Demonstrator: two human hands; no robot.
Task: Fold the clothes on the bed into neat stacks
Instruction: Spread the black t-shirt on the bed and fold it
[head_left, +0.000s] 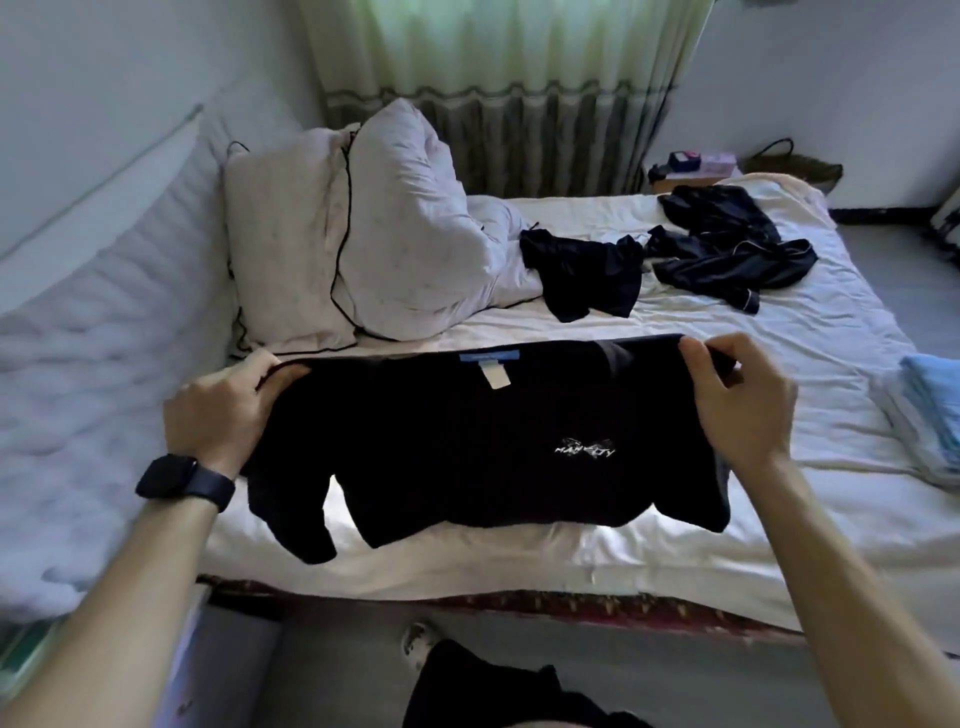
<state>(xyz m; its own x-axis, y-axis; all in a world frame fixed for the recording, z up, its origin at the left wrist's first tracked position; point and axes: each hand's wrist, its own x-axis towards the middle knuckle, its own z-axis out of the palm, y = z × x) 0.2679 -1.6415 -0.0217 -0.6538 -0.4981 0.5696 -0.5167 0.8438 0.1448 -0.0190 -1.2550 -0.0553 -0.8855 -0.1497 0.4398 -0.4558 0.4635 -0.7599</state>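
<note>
A black T-shirt with a small white logo and a blue neck label hangs stretched between my two hands over the near edge of the bed. My left hand grips its left shoulder edge. My right hand pinches its right shoulder edge. Its sleeves droop down on both sides. Two crumpled dark garments lie further back on the white sheet: a small black one and a dark navy one with pale piping.
A folded stack of light blue and white cloth sits at the bed's right edge. A white pillow and bunched duvet fill the back left. A padded headboard runs along the left. A nightstand stands behind.
</note>
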